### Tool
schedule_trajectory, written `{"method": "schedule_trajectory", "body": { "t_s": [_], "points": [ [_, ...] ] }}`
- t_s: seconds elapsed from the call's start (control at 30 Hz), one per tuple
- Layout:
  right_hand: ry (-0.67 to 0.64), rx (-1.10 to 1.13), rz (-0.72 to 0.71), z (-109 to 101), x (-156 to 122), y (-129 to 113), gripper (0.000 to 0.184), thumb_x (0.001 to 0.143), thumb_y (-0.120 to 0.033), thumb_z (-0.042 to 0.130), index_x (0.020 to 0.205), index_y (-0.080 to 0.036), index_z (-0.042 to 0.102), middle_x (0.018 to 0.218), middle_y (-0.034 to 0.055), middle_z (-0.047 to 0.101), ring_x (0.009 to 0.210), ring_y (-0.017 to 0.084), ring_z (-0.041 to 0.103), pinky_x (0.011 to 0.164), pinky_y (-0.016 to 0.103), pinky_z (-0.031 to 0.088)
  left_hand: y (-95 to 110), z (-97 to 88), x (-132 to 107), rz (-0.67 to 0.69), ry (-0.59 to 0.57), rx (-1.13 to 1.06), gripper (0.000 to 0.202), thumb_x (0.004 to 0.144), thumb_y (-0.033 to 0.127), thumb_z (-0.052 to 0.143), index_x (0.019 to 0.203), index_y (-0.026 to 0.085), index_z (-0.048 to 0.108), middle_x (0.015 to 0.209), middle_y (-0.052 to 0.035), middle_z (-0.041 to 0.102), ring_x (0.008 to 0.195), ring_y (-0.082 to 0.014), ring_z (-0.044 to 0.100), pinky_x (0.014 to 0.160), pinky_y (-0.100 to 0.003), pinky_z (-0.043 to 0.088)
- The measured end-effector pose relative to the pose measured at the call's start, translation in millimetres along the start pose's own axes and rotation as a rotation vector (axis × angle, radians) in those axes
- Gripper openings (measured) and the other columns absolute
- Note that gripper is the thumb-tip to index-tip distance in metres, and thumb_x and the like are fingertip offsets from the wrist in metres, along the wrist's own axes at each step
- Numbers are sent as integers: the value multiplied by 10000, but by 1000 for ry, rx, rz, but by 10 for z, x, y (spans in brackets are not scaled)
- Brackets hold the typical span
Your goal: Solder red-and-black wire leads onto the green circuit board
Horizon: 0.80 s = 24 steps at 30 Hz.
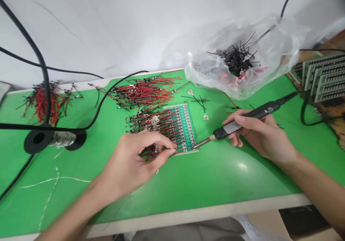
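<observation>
My right hand (pixel 265 135) is wrapped round a black and grey soldering iron (pixel 248 119). The iron slants down to the left, its tip at the near right corner of a green circuit board (pixel 190 126). Rows of red and black wires (pixel 168 128) run from the board out to its left. Over the board's near left part, my left hand (pixel 142 160) pinches thumb and forefinger together on what looks like a thin wire end (pixel 175 149). The hand hides part of the wire bundle.
A solder spool (pixel 39 140) lies at left under a black cable (pixel 45 90). Red wire piles (pixel 145 92) lie behind the board. A plastic bag (pixel 215 75) with black wires stands at the back right, near several upright boards (pixel 327 75). The green mat's front edge (pixel 199 212) is close.
</observation>
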State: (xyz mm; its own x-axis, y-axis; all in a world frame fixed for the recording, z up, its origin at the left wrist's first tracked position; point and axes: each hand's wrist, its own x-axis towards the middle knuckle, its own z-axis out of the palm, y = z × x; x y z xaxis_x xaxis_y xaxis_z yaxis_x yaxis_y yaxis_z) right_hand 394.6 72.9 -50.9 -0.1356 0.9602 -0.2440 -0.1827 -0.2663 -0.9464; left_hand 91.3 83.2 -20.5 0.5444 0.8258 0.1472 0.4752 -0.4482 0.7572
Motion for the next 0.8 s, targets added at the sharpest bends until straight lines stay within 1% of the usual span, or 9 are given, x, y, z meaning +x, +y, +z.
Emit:
{"method": "schedule_trajectory", "body": {
  "t_s": [0.17,0.3,0.37,0.53,0.67,0.73,0.8],
  "points": [
    [18,-2,9,5,0,-3,195,838,-354,755,819,-166,801,604,34,720,467,146,655,415,231,511,-16,-14,6,109,-82,48,121,892,116,660,908,221,717,879,7,720,796,-112,635,758,-273,520],
    [27,-7,16,-2,0,3,195,847,-349,745,821,-162,795,592,35,715,470,147,654,415,230,506,-20,-40,2,158,-62,228,111,905,112,641,884,209,692,833,9,683,760,-125,564,746,-305,478],
    [26,-8,23,-3,0,3,196,856,-345,734,824,-161,790,584,36,715,467,145,649,423,230,512,-30,-63,-13,185,-73,332,98,915,123,640,902,211,681,828,10,673,761,-136,546,741,-318,464],
    [27,1,27,3,14,1,192,857,-338,731,816,-158,788,592,34,719,457,138,645,429,225,524,-41,-141,-68,261,-138,505,86,943,161,623,1005,210,655,924,-8,670,819,-166,568,751,-357,455],
    [51,3,35,14,29,0,196,846,-335,740,799,-151,787,586,34,716,444,134,642,409,213,519,-43,-171,-104,257,-228,513,130,979,172,551,1058,193,651,992,-39,651,846,-175,597,721,-359,469],
    [58,2,37,18,34,0,195,837,-335,749,796,-148,787,589,35,718,444,132,643,406,210,521,-51,-177,-113,249,-227,499,150,974,161,546,1076,193,650,1017,-46,642,871,-178,611,729,-355,490],
    [60,3,41,19,37,1,198,835,-337,753,800,-145,786,597,37,723,451,133,649,410,209,524,-55,-181,-116,234,-200,474,179,960,144,554,1100,200,651,1047,-47,636,900,-175,621,758,-346,516]
  ]
}}
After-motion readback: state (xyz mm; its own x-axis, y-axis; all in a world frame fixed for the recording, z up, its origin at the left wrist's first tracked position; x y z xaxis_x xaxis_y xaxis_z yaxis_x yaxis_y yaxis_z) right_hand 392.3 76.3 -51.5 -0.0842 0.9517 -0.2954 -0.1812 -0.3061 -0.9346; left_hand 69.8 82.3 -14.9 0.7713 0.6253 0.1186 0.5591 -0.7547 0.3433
